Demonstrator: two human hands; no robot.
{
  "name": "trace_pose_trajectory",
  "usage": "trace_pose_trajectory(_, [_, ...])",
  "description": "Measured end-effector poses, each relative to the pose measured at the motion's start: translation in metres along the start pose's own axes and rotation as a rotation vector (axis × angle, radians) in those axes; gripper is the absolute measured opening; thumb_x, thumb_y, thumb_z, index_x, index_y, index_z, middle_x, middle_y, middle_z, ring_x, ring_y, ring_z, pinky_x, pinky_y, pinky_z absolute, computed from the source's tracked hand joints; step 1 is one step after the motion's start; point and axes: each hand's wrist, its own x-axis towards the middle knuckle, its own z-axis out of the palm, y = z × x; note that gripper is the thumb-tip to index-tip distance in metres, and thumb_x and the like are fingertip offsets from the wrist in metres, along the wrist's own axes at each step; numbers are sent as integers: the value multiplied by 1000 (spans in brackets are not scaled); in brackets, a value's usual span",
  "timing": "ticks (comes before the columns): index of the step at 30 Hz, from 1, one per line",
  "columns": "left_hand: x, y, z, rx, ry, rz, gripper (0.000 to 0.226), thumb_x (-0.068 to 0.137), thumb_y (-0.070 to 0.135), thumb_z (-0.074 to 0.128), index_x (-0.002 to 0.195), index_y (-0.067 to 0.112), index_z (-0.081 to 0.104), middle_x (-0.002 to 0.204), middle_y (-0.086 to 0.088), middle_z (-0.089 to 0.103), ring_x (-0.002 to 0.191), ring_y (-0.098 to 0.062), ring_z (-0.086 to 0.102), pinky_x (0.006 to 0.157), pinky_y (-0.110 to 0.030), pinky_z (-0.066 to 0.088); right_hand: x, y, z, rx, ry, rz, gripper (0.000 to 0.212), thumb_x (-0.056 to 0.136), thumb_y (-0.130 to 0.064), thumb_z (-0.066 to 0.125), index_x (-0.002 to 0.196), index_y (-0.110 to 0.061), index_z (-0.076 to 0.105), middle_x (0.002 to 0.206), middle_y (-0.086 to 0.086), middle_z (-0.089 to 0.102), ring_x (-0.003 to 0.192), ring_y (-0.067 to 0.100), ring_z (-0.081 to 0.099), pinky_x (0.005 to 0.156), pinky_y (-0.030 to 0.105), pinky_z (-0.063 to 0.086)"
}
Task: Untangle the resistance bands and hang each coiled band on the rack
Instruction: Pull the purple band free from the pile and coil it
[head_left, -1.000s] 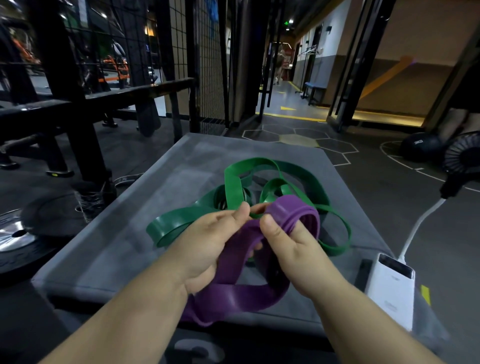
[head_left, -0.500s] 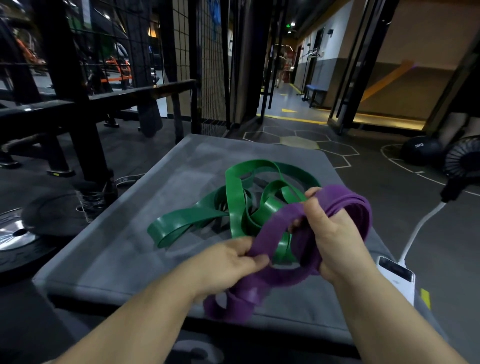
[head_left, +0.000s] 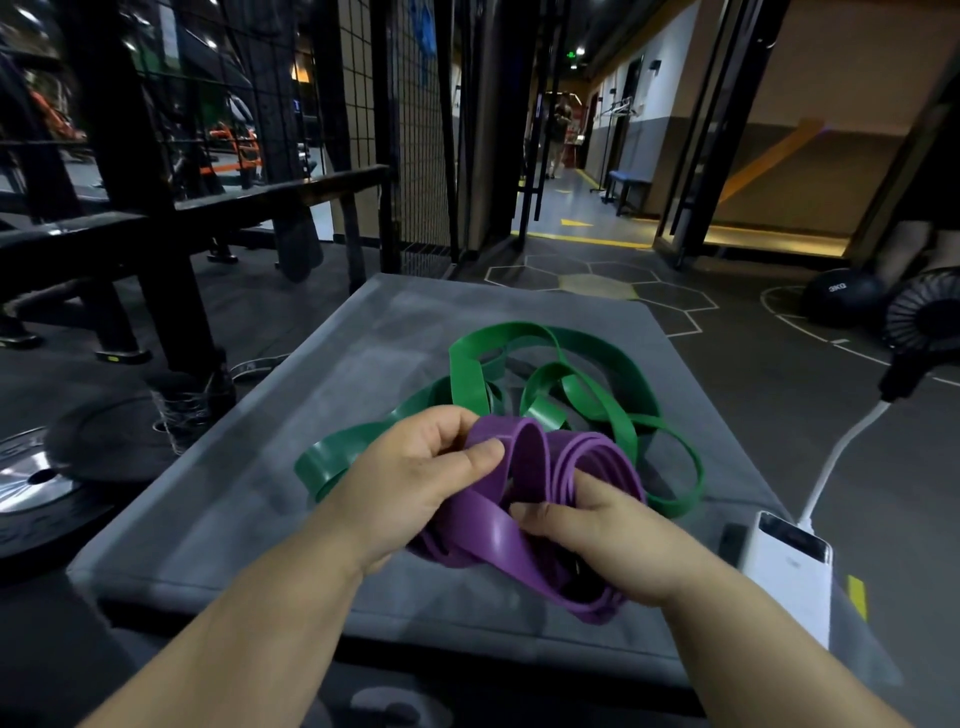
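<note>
The left hand (head_left: 415, 483) is closed on the purple band (head_left: 493, 535), with thumb and fingertips pinching one upright loop at the top of the bundle. The right hand (head_left: 608, 540) grips the same band just to the right. Its thumb lies across several stacked strands, and its fingers curl around the far side of the coil. The purple band is gathered into a few loose, overlapping loops held between the two hands, just above the near middle of the grey padded desk (head_left: 218, 519). Its lowest loops hang toward the near edge, and whether they touch the desk cannot be told.

Just beyond the hands, the green band (head_left: 467, 379) lies on the desk in an open tangle of wide loops. One end stretches out to the left, and another loop reaches right, past the purple coil. The purple loops overlap the near part of the green tangle.

At the near right corner of the desk lies a white power bank (head_left: 784, 571). A white cable (head_left: 841, 457) runs from its far end up to a black fan (head_left: 919, 317). A dark medicine ball (head_left: 841, 296) sits on the floor farther right. On the left are weight plates (head_left: 31, 483) and a black metal frame (head_left: 140, 156), with wire mesh (head_left: 415, 130) behind it.
</note>
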Motion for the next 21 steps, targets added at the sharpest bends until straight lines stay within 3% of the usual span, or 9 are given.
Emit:
trace_pose_trajectory(4, [0,2,0,46,-42,-47,22,82,36,57,86,17,67,81,-10,66,74,-22,59,73,-39,47,-1,-2,-1,4,-68,30,43,69,-27,68,102,-1,67,107,19,70,100,30,67,100,44,47])
trace_pose_trajectory(6, [0,0,0,174,-21,-34,20,84,41,53,87,26,64,81,-10,66,73,-21,59,77,-45,49,0,-4,-1,-11,-86,31,44,66,-26,69,99,3,66,95,20,71,87,27,64,89,44,50])
trace_pose_trajectory(8, [1,0,1,307,2,-12,14,93,40,50,93,30,60,84,-9,68,75,-22,62,84,-49,49,0,-4,-1,-15,-119,46,48,61,-31,69,89,8,60,80,15,60,76,24,54,75,41,44])
trace_pose_trajectory(12, [0,0,4,439,73,43,12,100,30,42,110,35,46,95,0,67,88,-16,63,85,-32,49,-5,-7,1,7,-142,93,9,61,-24,68,68,-20,64,68,-2,60,67,13,55,68,28,42])
trace_pose_trajectory(14, [-2,-2,7,468,84,72,12,101,29,39,107,37,47,93,2,65,85,-10,60,80,-23,46,-7,-8,4,66,-180,54,6,65,-24,73,71,-23,71,73,-5,67,70,10,62,69,25,47])
trace_pose_trajectory(16, [-2,-5,12,498,72,124,12,101,32,37,100,36,49,79,5,61,72,-5,55,71,-23,45,-8,-9,7,121,-175,31,2,76,-27,75,76,-25,75,77,-6,72,73,6,66,69,20,49])
trace_pose_trajectory(18, [-2,-7,12,539,41,175,19,96,50,34,97,34,45,65,12,53,61,-3,49,59,-20,40,-8,-8,6,117,-153,44,14,81,-36,74,80,-22,73,76,-6,72,71,5,67,68,19,49])
trace_pose_trajectory(21, [1,-12,9,623,-20,220,35,88,70,33,94,37,40,69,15,51,64,-2,49,63,-26,43,-7,-8,5,50,-181,21,19,79,-38,70,91,-23,72,87,-4,74,81,8,68,75,23,50])
